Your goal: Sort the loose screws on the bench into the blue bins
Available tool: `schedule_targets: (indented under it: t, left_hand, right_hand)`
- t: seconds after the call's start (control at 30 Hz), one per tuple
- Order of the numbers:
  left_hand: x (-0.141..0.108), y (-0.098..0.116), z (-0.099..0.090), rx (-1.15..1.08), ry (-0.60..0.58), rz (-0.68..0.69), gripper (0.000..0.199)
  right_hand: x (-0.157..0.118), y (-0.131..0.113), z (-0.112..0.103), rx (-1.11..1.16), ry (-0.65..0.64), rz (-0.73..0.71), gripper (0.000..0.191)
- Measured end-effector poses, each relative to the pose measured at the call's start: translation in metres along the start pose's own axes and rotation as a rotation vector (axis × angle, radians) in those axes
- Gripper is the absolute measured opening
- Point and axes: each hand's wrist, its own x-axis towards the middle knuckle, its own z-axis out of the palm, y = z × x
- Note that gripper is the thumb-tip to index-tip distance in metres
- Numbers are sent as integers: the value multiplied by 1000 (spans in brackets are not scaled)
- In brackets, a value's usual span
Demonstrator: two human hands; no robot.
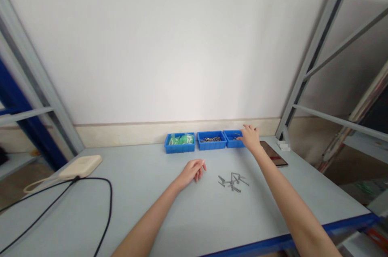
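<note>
The right hand (250,137), fingers apart, was at the blue bin (235,144), two o'clock from the left hand (190,171), fingers loosely parted; catching the bin's edge risked a spill.

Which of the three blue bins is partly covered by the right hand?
The rightmost bin, nearest the tablet: the right hand hides its right end; the left bin and middle bin show whole.

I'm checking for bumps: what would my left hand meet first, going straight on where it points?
Likely the middle blue bin, at its front; how high the left hand is above the table looks unclear, so it might clear the rim.
</note>
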Motion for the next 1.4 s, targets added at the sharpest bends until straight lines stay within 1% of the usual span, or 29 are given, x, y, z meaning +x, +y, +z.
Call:
schedule_targets:
  t: [0.07, 0.1, 0.13, 0.17, 0.23, 0.27, 0.33, 0.4, 0.47, 0.57, 0.7, 0.77, 0.83, 0.93, 1.0, 1.07, 1.17, 1.3, 1.4]
  left_hand:
    - [0, -1, 0, -18, 1, -4, 48]
    - [1, -1, 0, -24, 1, -8, 49]
    - [2, -1, 1, -28, -2, -11, 49]
    - [2, -1, 1, -30, -4, -14, 49]
    - [3, 0, 2, -28, -8, -17, 49]
    - [4, 0, 2, -28, -5, -18, 48]
    - [4, 2, 3, -34, -2, -22, 48]
    - [3, 3, 4, -40, -1, -25, 47]
    - [2, 5, 4, -38, 2, -25, 45]
    - [0, 8, 4, -32, 3, -17, 44]
    - [-1, 9, 4, -13, -7, -8, 42]
    - [-1, 8, 5, -6, -13, 12, 42]
    - [-1, 7, 5, -6, -20, 32, 41]
    - [-1, 5, 6, -19, -25, 42, 40]
    - [-1, 4, 6, -33, -18, 44, 41]
    - [-2, 4, 5, -38, -4, 40, 43]
    - [-2, 6, 4, -19, -5, 27, 43]
    - [-2, 10, 3, -34, -50, -8, 42]
    - [-2, 12, 2, -53, -105, -23, 40]
  right_hand:
    - [-17, 9, 8, 12, 49, 25, 22]
    - [-30, 12, 11, 63, 34, 37, 23]
    - [-46, 15, 13, 140, -7, 41, 23]
    - [-63, 16, 16, 236, -81, 29, 24]
    - [-97, 16, 18, 438, -241, -47, 26]
    - [-112, 15, 19, 522, -298, -86, 26]
    - [-134, 11, 20, 625, -335, -114, 25]
    - [-145, 6, 20, 676, -320, -81, 21]
    - [-147, 1, 20, 708, -300, -34, 18]
    - [-142, -4, 17, 734, -282, 17, 18]
    - [-127, -14, 13, 846, -264, 108, 19]
    - [-115, -24, 12, 948, -254, 114, 19]
    - [-101, -40, 11, 1049, -263, 70, 18]
    - [-82, -71, 12, 1208, -331, -38, 21]
    - [-75, -90, 14, 1287, -375, -113, 28]
    - [-74, -104, 18, 1310, -395, -162, 23]
    - [-79, -111, 23, 1263, -387, -178, 8]
    - [-87, -106, 21, 1205, -358, -196, 10]
    - [-91, -104, 13, 1160, -332, -255, 8]
